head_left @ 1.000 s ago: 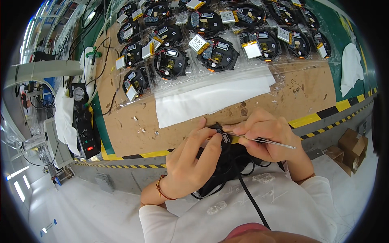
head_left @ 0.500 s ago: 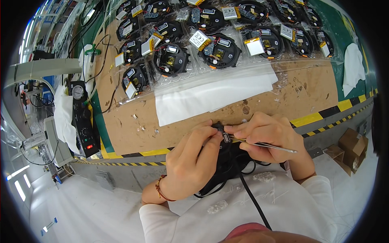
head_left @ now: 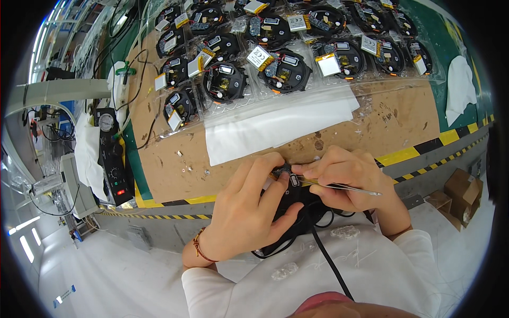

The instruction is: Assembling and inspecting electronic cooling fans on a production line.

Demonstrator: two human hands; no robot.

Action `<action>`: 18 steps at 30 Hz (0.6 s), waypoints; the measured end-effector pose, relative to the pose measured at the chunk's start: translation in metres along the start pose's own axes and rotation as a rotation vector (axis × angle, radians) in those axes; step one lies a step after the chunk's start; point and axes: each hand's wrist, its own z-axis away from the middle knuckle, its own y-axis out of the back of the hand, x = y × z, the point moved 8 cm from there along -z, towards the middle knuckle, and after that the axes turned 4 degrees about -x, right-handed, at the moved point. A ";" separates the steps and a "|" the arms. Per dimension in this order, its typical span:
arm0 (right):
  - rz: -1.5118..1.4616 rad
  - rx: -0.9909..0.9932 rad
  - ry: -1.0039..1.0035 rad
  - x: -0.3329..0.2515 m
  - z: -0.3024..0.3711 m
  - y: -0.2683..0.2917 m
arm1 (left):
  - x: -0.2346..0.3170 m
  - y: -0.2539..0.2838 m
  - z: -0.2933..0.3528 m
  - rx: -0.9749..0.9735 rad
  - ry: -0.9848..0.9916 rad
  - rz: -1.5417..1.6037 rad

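At the table's front edge I have a black device housing (head_left: 287, 194), mostly covered by my hands, with a small framed part and a bit of circuit board on top. My left hand (head_left: 241, 209) grips it from the left, fingertips pressed near the circuit board and thumb out along the near side. My right hand (head_left: 347, 177) is closed around metal tweezers (head_left: 356, 189). Their handle end points right, and the tips reach the housing beside the framed part. Fingertips of both hands almost meet over it.
Beyond my hands, a clear plastic tray (head_left: 233, 112) holds several round black housings with circuit boards and silver batteries. A white cloth (head_left: 244, 140) lies before it on brown board (head_left: 387, 127). A black control box (head_left: 111, 159) with a gauge stands left; cardboard boxes (head_left: 461, 193) sit lower right.
My left thumb has come away from the top of the housing and now lies lower, on its near side. My right hand and the tweezers have shifted slightly left.
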 end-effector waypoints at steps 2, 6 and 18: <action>-0.005 0.017 0.012 -0.002 0.000 0.002 | 0.000 0.000 -0.001 -0.002 -0.065 0.010; -0.011 -0.002 -0.029 0.000 0.001 0.006 | -0.003 -0.001 -0.001 0.020 -0.096 0.047; 0.023 0.043 -0.010 -0.006 -0.005 0.006 | 0.002 0.007 -0.001 0.082 -0.055 -0.006</action>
